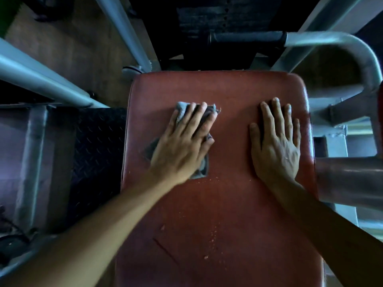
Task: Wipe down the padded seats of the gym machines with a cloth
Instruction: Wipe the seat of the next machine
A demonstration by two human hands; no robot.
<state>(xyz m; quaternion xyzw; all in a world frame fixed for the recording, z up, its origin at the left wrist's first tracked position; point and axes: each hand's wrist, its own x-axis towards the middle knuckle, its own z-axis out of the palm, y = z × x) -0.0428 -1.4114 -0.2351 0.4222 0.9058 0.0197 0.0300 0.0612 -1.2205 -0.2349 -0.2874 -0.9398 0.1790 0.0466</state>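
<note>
A red padded seat [228, 204] fills the middle of the view, with small droplets scattered on its near half. My left hand [182, 141] lies flat with straight fingers on a grey cloth [182, 109], pressing it onto the seat's far left part. The cloth shows past the fingertips and beside the wrist. My right hand [275, 139] rests flat on the bare seat at the far right, fingers spread, holding nothing.
Grey steel frame tubes [41, 75] run along the left. A curved bar with a black foam grip [246, 39] stands beyond the seat. A round padded roller [350, 179] sits at the right edge. A black tread plate [97, 150] lies left of the seat.
</note>
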